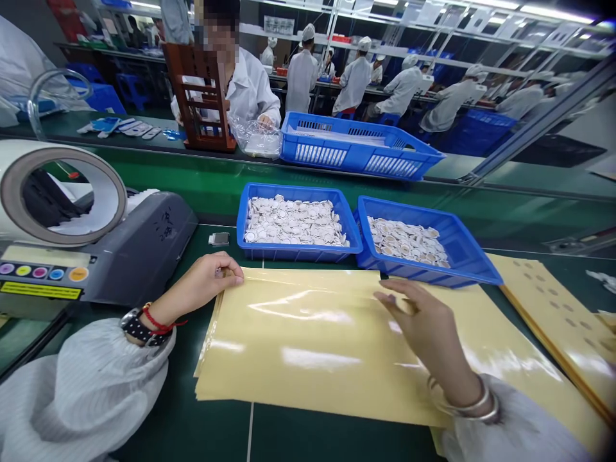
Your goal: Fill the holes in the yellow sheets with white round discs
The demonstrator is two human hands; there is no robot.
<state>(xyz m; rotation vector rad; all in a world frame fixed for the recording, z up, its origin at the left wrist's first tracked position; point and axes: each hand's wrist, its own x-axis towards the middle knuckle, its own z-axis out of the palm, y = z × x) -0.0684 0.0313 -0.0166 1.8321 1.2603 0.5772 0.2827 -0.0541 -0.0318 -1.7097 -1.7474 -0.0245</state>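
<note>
A stack of glossy yellow sheets (pixel 308 346) lies on the dark green mat in front of me. My left hand (pixel 212 276) rests at the sheets' top left corner, fingers curled and pinching the edge. My right hand (pixel 426 327) hovers over the right part of the top sheet, fingers slightly bent and apart, touching or just above the surface. Both wrists wear white sleeves; the left has a watch and red cord, the right a bangle.
Two blue trays of small round white parts (pixel 296 221) (pixel 414 240) stand behind the sheets. A grey tape dispenser machine (pixel 96 244) sits at left. More yellow sheets with holes (pixel 558 308) lie at right. Across the conveyor sit a blue basket (pixel 356 147), a wooden rack (pixel 205 96) and a person in white.
</note>
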